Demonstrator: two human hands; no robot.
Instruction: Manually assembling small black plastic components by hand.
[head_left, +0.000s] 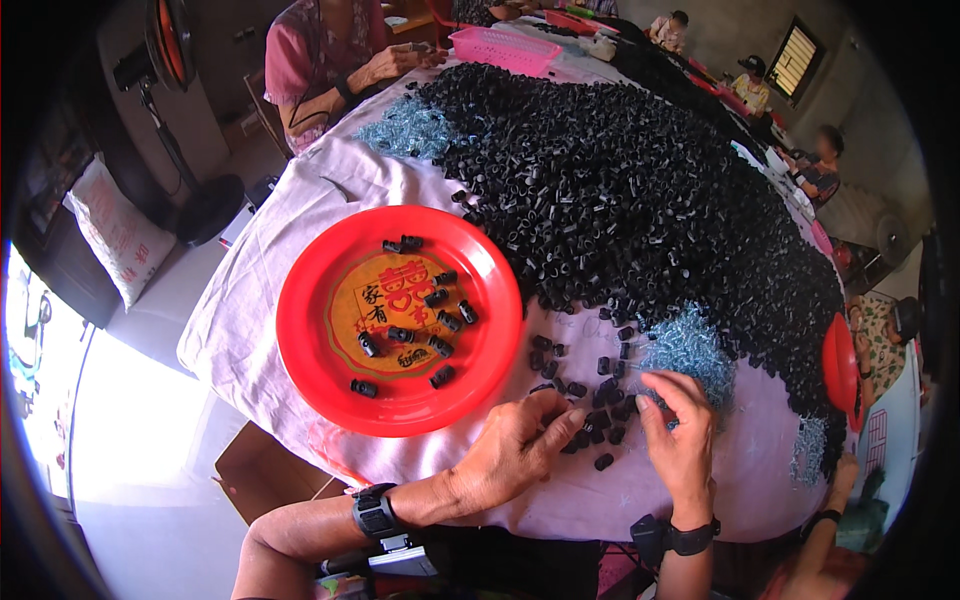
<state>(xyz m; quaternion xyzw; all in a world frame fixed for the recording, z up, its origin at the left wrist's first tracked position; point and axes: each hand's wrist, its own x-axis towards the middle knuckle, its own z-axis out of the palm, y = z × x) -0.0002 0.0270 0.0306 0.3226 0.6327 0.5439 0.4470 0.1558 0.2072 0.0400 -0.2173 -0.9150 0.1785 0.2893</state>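
Note:
My left hand point(522, 446) is over the cloth with its fingers curled and thumb pressed in. Small loose black plastic pieces point(603, 462) lie around its fingertips; what it holds is hidden. My right hand point(684, 432) is close by on the right, thumb and forefinger bent toward each other at the edge of a heap of small silvery-blue metal springs point(690, 345). Anything between those fingertips is too small to make out. Left of my hands sits a red round plate point(300, 345) carrying several black pieces that look like cord locks point(441, 346).
A large heap of black plastic parts point(610, 190) covers the middle of the cloth-covered table point(240, 310). More springs point(408, 128) and a pink basket point(505, 50) lie at the far side. Other people sit around the table. A cardboard box point(262, 470) stands below its left edge.

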